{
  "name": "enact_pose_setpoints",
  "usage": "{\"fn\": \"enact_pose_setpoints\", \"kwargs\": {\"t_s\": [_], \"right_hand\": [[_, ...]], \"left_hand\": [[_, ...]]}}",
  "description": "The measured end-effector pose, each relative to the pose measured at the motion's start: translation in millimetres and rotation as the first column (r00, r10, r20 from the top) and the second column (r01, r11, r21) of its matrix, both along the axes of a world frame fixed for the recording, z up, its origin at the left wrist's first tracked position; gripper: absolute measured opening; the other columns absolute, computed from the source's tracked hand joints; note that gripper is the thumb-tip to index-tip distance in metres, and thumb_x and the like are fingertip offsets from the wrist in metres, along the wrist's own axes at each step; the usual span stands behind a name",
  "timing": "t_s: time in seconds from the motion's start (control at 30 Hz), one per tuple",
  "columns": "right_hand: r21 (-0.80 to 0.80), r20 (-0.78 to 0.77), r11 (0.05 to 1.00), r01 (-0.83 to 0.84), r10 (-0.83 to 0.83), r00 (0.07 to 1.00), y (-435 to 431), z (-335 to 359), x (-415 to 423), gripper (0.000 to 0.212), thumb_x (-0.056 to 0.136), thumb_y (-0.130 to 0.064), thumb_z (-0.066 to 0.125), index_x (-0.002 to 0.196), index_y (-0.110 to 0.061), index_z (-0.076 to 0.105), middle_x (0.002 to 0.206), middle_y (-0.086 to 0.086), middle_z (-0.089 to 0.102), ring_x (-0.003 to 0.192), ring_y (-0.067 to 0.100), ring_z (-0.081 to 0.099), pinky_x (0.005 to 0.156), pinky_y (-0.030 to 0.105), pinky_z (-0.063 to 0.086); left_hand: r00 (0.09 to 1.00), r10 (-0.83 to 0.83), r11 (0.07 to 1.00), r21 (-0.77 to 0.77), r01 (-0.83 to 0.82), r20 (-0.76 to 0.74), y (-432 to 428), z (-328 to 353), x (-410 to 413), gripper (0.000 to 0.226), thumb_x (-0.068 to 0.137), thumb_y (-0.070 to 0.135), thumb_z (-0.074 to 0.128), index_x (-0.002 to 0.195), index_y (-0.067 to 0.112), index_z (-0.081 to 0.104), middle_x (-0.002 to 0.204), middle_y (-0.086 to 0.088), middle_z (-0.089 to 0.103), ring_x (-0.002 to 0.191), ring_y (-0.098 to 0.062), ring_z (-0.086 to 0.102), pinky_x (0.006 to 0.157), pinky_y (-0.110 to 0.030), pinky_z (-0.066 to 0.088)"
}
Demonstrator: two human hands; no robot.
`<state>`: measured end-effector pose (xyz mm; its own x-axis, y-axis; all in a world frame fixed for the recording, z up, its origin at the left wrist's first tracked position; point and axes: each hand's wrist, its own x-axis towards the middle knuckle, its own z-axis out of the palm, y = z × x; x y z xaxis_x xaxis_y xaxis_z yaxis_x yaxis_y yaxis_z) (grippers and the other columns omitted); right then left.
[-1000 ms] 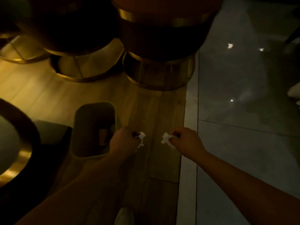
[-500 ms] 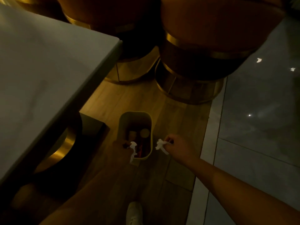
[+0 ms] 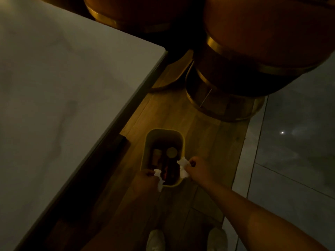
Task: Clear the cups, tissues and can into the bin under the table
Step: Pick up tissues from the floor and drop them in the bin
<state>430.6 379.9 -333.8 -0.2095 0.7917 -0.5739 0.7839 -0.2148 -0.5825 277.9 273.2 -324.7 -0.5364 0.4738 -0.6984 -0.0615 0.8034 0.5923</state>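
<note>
**Both hands now over the bin, a tissue pinched in each**

Since the earlier frame both hands have moved from beside the bin to above its near end, and the view has pulled back so more of the table shows.

The left hand is closed around a crumpled white tissue that trails down past the bin's near rim. The right hand is closed on a second white tissue, held at the bin's near right corner. The two hands sit close together, with the bin's opening between and just beyond them.

The bin, a small pale rectangular tub, stands on the wooden floor directly ahead of the hands, its long axis running away from the person. Inside lie dark shapes and one pale round lid-like disc; the dim light hides what they are. Both hands look about equally near the opening, the right slightly further over it, so letting go should drop both tissues in, though the left tissue hangs close to the rim.

To the left of the hands is the grey table. Beyond the bin stand round stools with gold bands. Below the hands, two pale shoes show.
</note>
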Motion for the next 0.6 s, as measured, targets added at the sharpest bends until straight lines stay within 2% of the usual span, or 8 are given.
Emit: {"fn": "enact_pose_setpoints", "kwargs": {"t_s": [0.07, 0.13, 0.23, 0.3, 0.37, 0.43, 0.5, 0.6], "right_hand": [[-0.009, 0.012, 1.000, -0.015, 0.015, 1.000, 4.6, -9.4, -7.8, 0.029, 0.087, -0.035, 0.061, 0.064, -0.026, 0.047, 0.067, 0.005, 0.057, 0.063, 0.024, 0.059, 0.061, 0.039, 0.051], [-0.009, 0.014, 1.000, -0.018, 0.018, 1.000, 9.3, -13.1, -17.0, 0.032, 0.090, -0.036, 0.058, 0.063, -0.026, 0.043, 0.062, -0.002, 0.048, 0.057, 0.014, 0.048, 0.056, 0.031, 0.041], [-0.057, 0.003, 0.998, 0.004, -0.004, 1.000, 15.5, -24.6, -24.6, 0.034, 0.093, -0.033, 0.055, 0.064, -0.025, 0.039, 0.064, -0.005, 0.043, 0.056, 0.008, 0.040, 0.050, 0.023, 0.027], [-0.079, 0.019, 0.997, -0.011, 0.012, 1.000, 20.1, -35.1, -26.6, 0.034, 0.093, -0.031, 0.055, 0.064, -0.024, 0.038, 0.064, -0.004, 0.043, 0.056, 0.009, 0.042, 0.051, 0.024, 0.031], [-0.070, 0.031, 0.997, -0.034, 0.036, 0.999, 24.8, -44.3, -28.1, 0.034, 0.091, -0.035, 0.057, 0.064, -0.024, 0.040, 0.064, -0.002, 0.046, 0.060, 0.016, 0.048, 0.060, 0.032, 0.042], [-0.082, 0.032, 0.995, -0.055, 0.058, 0.998, 29.0, -51.1, -29.7, 0.032, 0.090, -0.040, 0.056, 0.066, -0.023, 0.044, 0.068, 0.002, 0.053, 0.068, 0.024, 0.058, 0.068, 0.040, 0.050], [-0.101, 0.049, 0.990, -0.100, 0.106, 0.993, 31.9, -58.3, -30.7, 0.026, 0.090, -0.044, 0.054, 0.080, -0.021, 0.052, 0.083, 0.006, 0.062, 0.078, 0.028, 0.064, 0.075, 0.046, 0.056], [-0.154, 0.044, 0.976, -0.154, 0.163, 0.986, 34.0, -66.8, -31.0, 0.021, 0.087, -0.034, 0.061, 0.104, -0.021, 0.056, 0.105, 0.009, 0.065, 0.091, 0.031, 0.065, 0.082, 0.049, 0.056]], "left_hand": [[0.995, 0.095, 0.995, -0.007, -0.095, 0.027, 2.1, -11.5, 1.1, 0.007, 0.088, 0.007, 0.063, 0.088, 0.002, 0.067, 0.071, -0.011, 0.066, 0.063, -0.020, 0.064, 0.063, -0.034, 0.055], [0.992, 0.118, 0.993, -0.022, -0.117, 0.053, 3.9, -28.3, -0.6, 0.012, 0.089, 0.010, 0.063, 0.095, 0.000, 0.067, 0.088, -0.023, 0.071, 0.071, -0.027, 0.069, 0.071, -0.045, 0.059], [0.992, 0.122, 0.991, -0.048, -0.123, -0.015, 11.1, -43.1, -3.3, 0.013, 0.085, 0.012, 0.066, 0.098, 0.008, 0.067, 0.092, -0.017, 0.072, 0.079, -0.028, 0.072, 0.074, -0.046, 0.060], [0.992, 0.113, 0.991, -0.059, -0.116, -0.056, 19.3, -47.0, -1.8, 0.011, 0.086, 0.011, 0.064, 0.096, 0.011, 0.067, 0.095, -0.016, 0.072, 0.085, -0.030, 0.071, 0.077, -0.047, 0.060], [0.992, 0.094, 0.992, -0.073, -0.100, -0.081, 26.7, -51.3, -0.3, 0.012, 0.087, 0.011, 0.061, 0.096, 0.017, 0.065, 0.101, -0.013, 0.071, 0.089, -0.028, 0.070, 0.079, -0.047, 0.060], [0.994, 0.064, 0.996, -0.057, -0.070, -0.091, 33.2, -53.5, 1.2, 0.025, 0.087, 0.009, 0.060, 0.111, 0.018, 0.063, 0.110, -0.013, 0.068, 0.095, -0.028, 0.069, 0.082, -0.045, 0.059], [0.994, -0.004, 0.999, -0.054, -0.002, -0.113, 38.2, -54.0, 2.0, 0.041, 0.085, 0.009, 0.063, 0.125, 0.015, 0.057, 0.116, -0.014, 0.065, 0.101, -0.029, 0.066, 0.083, -0.042, 0.058], [0.984, -0.029, 0.996, -0.093, 0.012, -0.177, 40.6, -53.3, 1.1, 0.042, 0.085, 0.009, 0.062, 0.126, 0.012, 0.057, 0.116, -0.014, 0.065, 0.097, -0.026, 0.066, 0.075, -0.035, 0.057]]}}
